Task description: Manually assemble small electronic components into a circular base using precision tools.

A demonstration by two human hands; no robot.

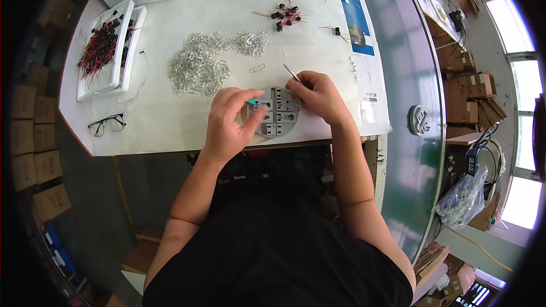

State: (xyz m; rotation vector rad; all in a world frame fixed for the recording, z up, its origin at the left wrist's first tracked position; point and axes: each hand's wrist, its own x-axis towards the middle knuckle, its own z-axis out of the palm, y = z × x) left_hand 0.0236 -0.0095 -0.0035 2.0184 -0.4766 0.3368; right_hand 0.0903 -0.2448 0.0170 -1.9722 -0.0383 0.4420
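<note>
A round grey plastic disc (291, 128) with rectangular slots and small fittings lies near the table's front edge. My left hand (228, 118) is curved over the disc's left side, thumb and fingers apart. Beside its fingertips shows a small teal patch (252, 101) that I cannot make out. At the disc's upper right, my right hand (319, 98) is closed around a thin metal tool (292, 73), its tip pointing up and left; its exact kind does not show. A single clear rectangular clip (257, 68) lies just beyond the disc.
Piles of clear clips (199, 65) lie at the left centre. Black parts with red wires (287, 17) are scattered at the back, and more fill a white foam tray (122, 51) at left. Glasses (108, 125) rest at front left. Another grey disc (419, 120) sits on the green surface (398, 136) to the right.
</note>
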